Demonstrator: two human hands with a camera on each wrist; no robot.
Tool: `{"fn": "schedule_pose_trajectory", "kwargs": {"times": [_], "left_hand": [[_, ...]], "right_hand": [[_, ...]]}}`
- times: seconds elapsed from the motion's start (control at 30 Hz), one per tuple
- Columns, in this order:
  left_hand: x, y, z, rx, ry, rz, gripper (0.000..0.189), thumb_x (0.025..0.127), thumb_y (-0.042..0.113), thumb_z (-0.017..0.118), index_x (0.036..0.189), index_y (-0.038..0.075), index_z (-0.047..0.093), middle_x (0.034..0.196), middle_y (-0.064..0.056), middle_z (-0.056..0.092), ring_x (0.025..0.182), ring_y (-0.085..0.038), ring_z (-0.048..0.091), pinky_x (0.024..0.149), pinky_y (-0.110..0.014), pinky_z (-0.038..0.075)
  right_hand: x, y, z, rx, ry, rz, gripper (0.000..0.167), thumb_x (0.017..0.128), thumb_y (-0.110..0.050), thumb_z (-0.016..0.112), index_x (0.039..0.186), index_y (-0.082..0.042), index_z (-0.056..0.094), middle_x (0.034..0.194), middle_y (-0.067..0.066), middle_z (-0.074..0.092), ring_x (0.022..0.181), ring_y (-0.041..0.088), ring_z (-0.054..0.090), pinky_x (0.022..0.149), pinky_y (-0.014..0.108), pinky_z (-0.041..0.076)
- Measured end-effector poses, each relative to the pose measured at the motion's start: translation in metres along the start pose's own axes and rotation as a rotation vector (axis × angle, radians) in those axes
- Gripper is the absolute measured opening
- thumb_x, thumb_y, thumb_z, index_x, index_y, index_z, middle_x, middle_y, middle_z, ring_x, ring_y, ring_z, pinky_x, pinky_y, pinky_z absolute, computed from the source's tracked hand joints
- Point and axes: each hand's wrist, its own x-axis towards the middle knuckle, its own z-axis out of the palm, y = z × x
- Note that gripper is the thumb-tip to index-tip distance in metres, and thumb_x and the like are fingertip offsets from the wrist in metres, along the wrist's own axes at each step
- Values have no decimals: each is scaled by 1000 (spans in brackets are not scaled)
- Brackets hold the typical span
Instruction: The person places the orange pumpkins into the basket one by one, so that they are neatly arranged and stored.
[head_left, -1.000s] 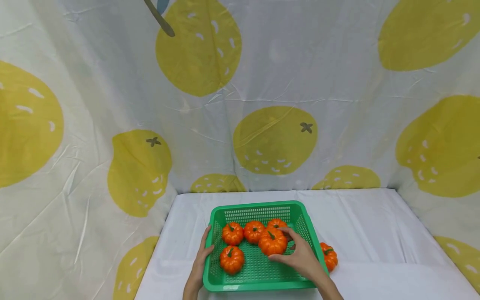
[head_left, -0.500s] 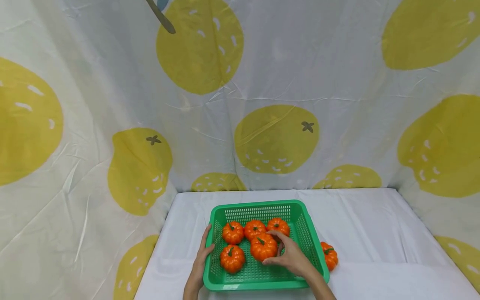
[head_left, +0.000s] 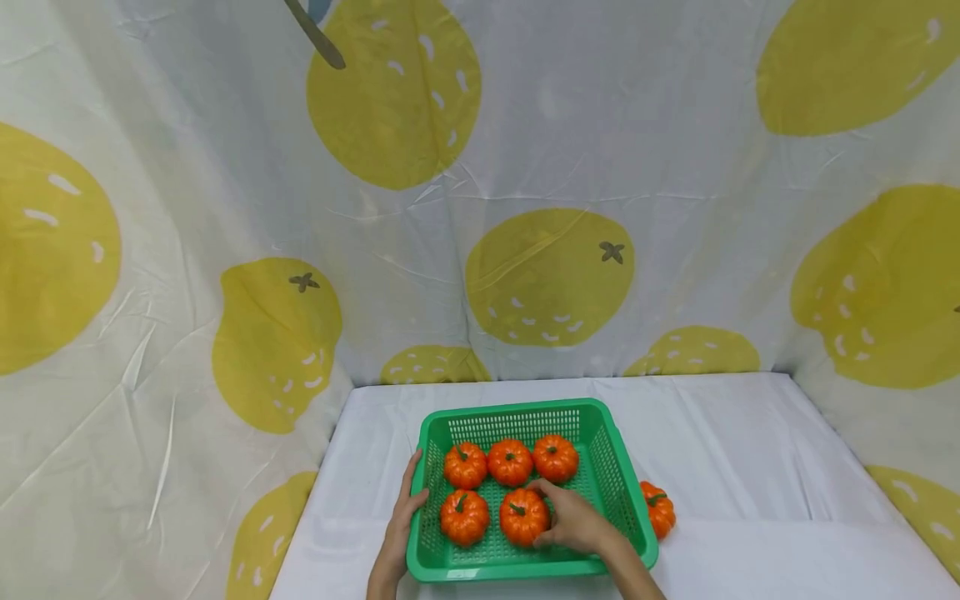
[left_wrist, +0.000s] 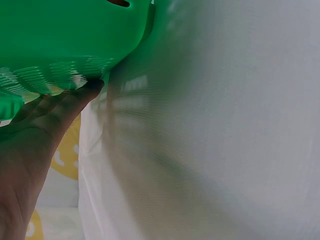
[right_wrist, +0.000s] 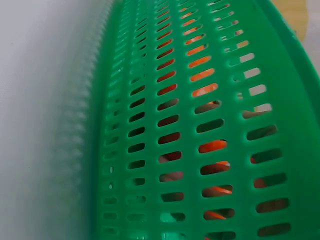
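Note:
A green plastic basket [head_left: 517, 573] with slotted walls sits on the white cloth, small orange pumpkins inside it. My right hand [head_left: 577, 521] reaches over the basket's right part and holds a pumpkin [head_left: 523, 517] in the front row, thumb at its near side and fingers at its far side. Left of that one lies another pumpkin [head_left: 464, 517]. Three more form the back row, the middle pumpkin [head_left: 510, 462] among them. At the left wall my left hand [head_left: 397, 529] grips the basket, thumb over the rim, fingers [left_wrist: 60, 107] along the outside. Slots hide most of my right hand in the right wrist view.
Outside the basket, close by its right wall, lies one more pumpkin [head_left: 657, 510], partly hidden by the rim. White cloth [head_left: 750, 475] covers the table. A lemon-print curtain [head_left: 551, 279] hangs behind and at both sides.
My right hand has carried its pumpkin left and toward me, down into the front row beside the other one. The back-right pumpkin is now uncovered. My left hand stays in place.

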Motion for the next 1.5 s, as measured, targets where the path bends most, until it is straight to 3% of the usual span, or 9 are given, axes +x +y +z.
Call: {"fn": "schedule_pose_trajectory", "kwargs": {"times": [0.1,0.3,0.4,0.6,0.8,1.0,1.3,1.5], "left_hand": [[-1,-1,0,-6,-1,-10,64,110,28,37,167,36,10,176,-9,-4,161,-41,2,124,-64,10],[0,-1,0,-8,4,-6,64,110,28,37,167,36,11,176,-9,-4,161,-41,2,124,-63,10],[1,-1,0,-8,8,-5,64,110,28,37,167,36,10,176,-8,-4,161,-41,2,124,-63,9],[0,-1,1,-9,1,-12,64,110,28,37,167,36,9,176,-8,-5,161,-40,1,124,-63,10],[-1,1,0,-6,-5,-11,65,110,28,37,168,32,8,176,-11,-7,161,-42,-1,125,-64,9],[0,3,1,-12,-13,-12,64,111,27,36,168,32,6,176,-11,-8,160,-44,0,124,-65,11],[-1,2,2,-19,-18,-16,64,111,28,35,168,32,6,175,-11,-9,160,-43,0,123,-62,14],[0,3,1,-19,-7,-12,65,111,27,37,168,32,7,176,-10,-8,160,-43,-1,124,-64,11]], "right_hand": [[1,2,3,-58,22,-18,73,69,-8,94,133,-6,58,125,19,69,109,36,67,91,58,54],[-2,3,2,14,11,-2,81,72,-4,91,142,2,53,127,27,65,72,15,62,67,31,52],[-4,3,0,42,6,-13,80,73,-3,89,144,5,51,125,30,64,63,9,57,59,25,48],[1,3,5,-31,36,-42,72,73,-11,91,136,2,58,118,25,69,68,7,59,66,29,52],[8,-2,9,-70,53,-1,77,70,-14,95,136,3,58,116,20,71,92,31,69,82,51,57],[7,0,10,3,38,23,83,73,-15,93,144,0,54,126,23,67,66,10,60,64,29,50],[9,1,11,-55,76,32,78,75,-19,92,142,-2,57,122,19,70,68,8,58,70,33,50],[10,-2,12,-39,74,47,79,76,-19,92,145,-4,56,122,17,69,67,7,57,68,31,48]]}}
